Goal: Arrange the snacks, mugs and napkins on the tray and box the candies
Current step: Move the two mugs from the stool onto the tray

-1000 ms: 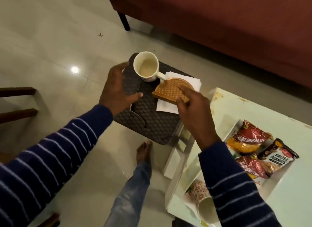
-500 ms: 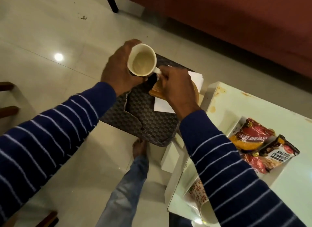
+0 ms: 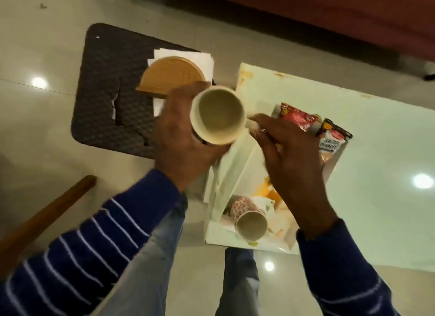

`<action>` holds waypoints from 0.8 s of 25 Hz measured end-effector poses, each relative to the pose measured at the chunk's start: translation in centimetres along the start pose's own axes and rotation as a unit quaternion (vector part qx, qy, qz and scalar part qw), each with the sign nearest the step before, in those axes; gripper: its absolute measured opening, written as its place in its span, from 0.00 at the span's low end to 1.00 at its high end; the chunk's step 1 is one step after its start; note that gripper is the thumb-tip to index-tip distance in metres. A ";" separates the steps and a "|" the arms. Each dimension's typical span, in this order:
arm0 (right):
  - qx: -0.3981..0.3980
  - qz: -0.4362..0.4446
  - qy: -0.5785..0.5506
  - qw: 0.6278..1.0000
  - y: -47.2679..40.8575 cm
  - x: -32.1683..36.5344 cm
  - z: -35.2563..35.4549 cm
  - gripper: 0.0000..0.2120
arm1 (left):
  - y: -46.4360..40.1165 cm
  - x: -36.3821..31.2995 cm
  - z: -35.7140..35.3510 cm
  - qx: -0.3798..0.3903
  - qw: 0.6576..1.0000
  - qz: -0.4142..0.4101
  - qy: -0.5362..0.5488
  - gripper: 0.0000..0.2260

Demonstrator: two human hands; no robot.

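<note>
A cream mug is in the air above the left end of the white tray. My left hand wraps its body and my right hand pinches its handle. A second, patterned mug lies on its side in the near end of the tray. Snack packets, one red and one of salted peanuts, lie at the tray's far end. White napkins lie on a dark woven stool under a wooden holder.
The tray sits on a white table at the right. A red sofa runs along the back. A wooden chair arm is at the lower left. My legs in jeans are below, over a glossy tiled floor.
Both hands took the cream mug off the stool and carried it toward me and right, over the tray. The wooden holder and napkins stayed on the stool.
</note>
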State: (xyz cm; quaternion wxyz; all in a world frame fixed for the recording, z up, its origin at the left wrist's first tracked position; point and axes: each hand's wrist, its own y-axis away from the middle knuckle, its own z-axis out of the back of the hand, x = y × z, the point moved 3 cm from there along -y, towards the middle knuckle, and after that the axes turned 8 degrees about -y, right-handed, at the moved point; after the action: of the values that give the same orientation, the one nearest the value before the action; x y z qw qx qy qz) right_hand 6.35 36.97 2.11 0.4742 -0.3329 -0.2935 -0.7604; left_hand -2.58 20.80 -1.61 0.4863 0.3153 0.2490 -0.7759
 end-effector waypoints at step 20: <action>-0.020 -0.239 -0.088 0.967 30.1 -21.8 5.8 0.11 | 24.3 -9.6 -17.5 0.247 0.924 -0.134 -0.259 0.33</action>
State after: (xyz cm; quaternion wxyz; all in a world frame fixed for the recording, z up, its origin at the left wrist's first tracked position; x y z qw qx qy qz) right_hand 42.42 41.51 -7.54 0.2443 -0.3282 -0.3901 -0.8249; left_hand 27.02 28.88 -8.33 0.3319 0.1771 -0.0456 -0.9254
